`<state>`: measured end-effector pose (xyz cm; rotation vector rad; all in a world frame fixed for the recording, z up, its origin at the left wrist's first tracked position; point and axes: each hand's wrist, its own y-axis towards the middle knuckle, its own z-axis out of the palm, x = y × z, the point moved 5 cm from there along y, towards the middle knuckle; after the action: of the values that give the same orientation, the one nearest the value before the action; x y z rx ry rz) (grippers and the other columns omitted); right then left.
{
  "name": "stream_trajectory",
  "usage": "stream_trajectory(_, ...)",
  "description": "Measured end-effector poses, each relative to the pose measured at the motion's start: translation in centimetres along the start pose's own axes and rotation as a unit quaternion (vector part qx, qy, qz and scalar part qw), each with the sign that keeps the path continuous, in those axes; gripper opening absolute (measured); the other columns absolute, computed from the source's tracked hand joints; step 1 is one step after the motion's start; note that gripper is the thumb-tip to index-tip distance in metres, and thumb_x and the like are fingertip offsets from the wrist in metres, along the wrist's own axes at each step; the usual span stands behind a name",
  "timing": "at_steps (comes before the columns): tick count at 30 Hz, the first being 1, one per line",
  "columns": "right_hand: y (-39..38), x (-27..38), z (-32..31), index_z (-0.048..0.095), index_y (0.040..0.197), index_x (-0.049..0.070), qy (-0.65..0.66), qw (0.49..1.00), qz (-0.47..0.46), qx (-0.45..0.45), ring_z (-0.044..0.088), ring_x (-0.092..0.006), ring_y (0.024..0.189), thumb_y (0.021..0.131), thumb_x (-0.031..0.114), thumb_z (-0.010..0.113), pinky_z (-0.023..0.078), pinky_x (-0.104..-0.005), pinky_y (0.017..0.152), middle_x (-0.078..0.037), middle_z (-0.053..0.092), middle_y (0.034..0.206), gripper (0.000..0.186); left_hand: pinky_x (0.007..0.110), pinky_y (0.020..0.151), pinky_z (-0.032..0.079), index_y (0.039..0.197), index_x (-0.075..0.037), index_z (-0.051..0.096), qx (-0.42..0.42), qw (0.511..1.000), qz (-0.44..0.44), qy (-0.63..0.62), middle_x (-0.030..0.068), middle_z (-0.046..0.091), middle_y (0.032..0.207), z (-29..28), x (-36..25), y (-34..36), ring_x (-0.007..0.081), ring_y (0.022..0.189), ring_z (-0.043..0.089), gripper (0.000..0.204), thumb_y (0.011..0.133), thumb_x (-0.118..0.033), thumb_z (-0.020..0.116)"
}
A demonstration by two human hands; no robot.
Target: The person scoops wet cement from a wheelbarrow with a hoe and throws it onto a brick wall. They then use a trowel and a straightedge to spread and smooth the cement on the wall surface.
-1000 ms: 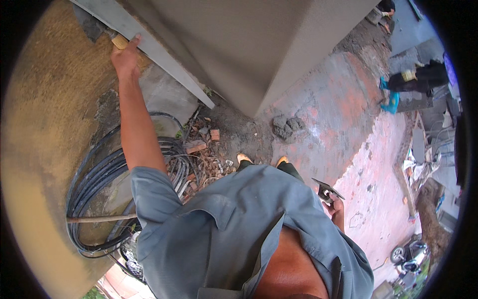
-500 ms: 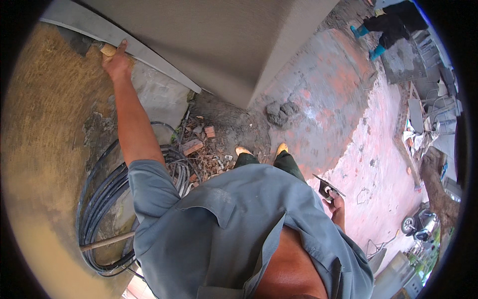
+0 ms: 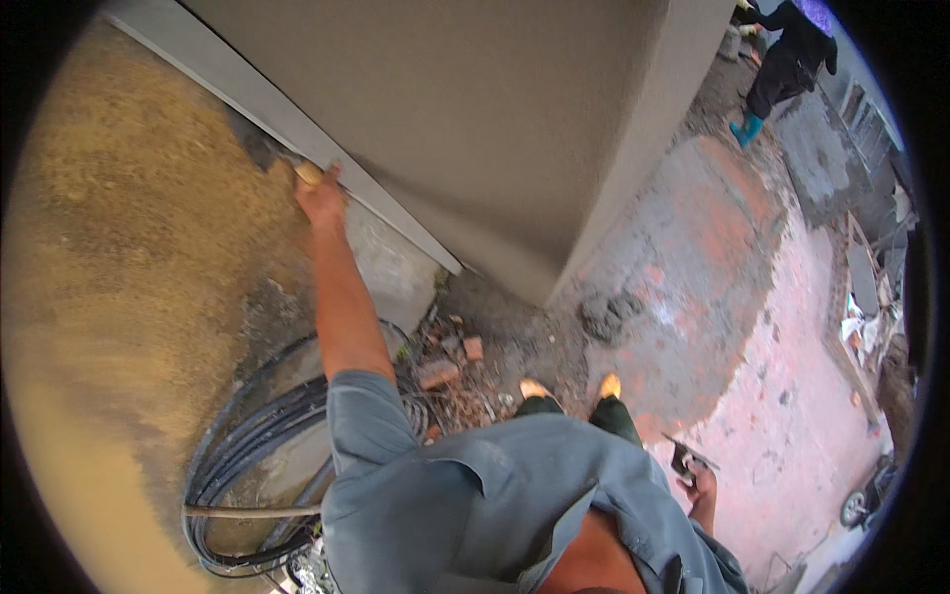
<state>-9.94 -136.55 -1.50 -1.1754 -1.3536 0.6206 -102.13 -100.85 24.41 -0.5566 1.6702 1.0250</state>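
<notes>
At the upper left my left hand [image 3: 322, 198] is closed around the tan wooden handle [image 3: 309, 174] of what looks like a trowel, with a dark grey blade-like shape beyond it. My left thumb rests on a long pale grey straightedge [image 3: 396, 218], which slants along the edge of a smooth grey-brown plastered wall [image 3: 465, 119]. Low on the right side, my right hand [image 3: 703, 485] grips a plastering trowel [image 3: 685, 458] by its handle, its thin flat blade seen nearly edge-on. This trowel is apart from the wall.
Beside my left arm lie coiled dark hoses [image 3: 223, 475], crossed by a wooden stick [image 3: 247, 512]. Broken bricks [image 3: 438, 373] and rubble lie before my feet. A mortar heap [image 3: 611, 315] sits on the smeared floor [image 3: 712, 257]. A person in dark clothes [image 3: 792, 59] stands far right.
The whole view has shifted, so the wall, hoses and my body appear lower and further right. Both hands keep their hold. The person at the far right is now more upright in view.
</notes>
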Motion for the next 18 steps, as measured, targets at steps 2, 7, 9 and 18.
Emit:
stream_trajectory(2,0.7,-0.3,0.3,0.053,0.115,0.016,0.012,1.000,-0.008,0.017,0.057,-0.0198,0.093,0.081,0.017,0.064,0.052,-0.0448,0.068,-0.003,0.058,0.107,0.036,0.030,0.077,0.047,0.105,-0.002,0.060,-0.001,1.000,-0.005,-0.029,0.0026,0.063,0.095,0.0,0.1,0.2,0.0150,0.082,0.057,0.029,0.078,0.000,0.070)
stream_trajectory(7,1.8,-1.2,1.0,0.054,0.113,0.017,0.008,1.000,0.010,0.012,0.058,-0.0202,0.091,0.080,0.017,0.065,0.049,-0.0460,0.068,-0.002,0.059,0.102,0.035,0.027,0.078,0.045,0.100,0.000,0.061,0.002,0.994,-0.030,-0.101,0.0001,0.061,0.093,0.2,-0.3,0.4,0.0120,0.081,0.056,0.025,0.077,0.007,0.068)
stream_trajectory(9,1.8,-1.3,1.7,0.054,0.112,0.017,0.011,1.000,0.007,0.015,0.058,-0.0204,0.090,0.080,0.017,0.065,0.049,-0.0457,0.068,-0.002,0.059,0.101,0.034,0.026,0.078,0.045,0.100,0.001,0.061,0.003,0.996,-0.020,-0.092,0.0001,0.061,0.093,0.2,-0.6,0.4,0.0120,0.083,0.057,0.024,0.078,0.007,0.068)
stream_trajectory(18,1.6,-1.2,3.2,0.054,0.112,0.014,0.022,1.000,-0.003,0.018,0.059,-0.0216,0.089,0.079,0.015,0.063,0.052,-0.0447,0.062,-0.003,0.060,0.100,0.034,0.028,0.079,0.047,0.101,0.002,0.061,0.019,0.995,-0.083,-0.047,0.0021,0.062,0.094,-0.1,0.6,0.3,0.0136,0.082,0.057,0.025,0.078,0.005,0.069)
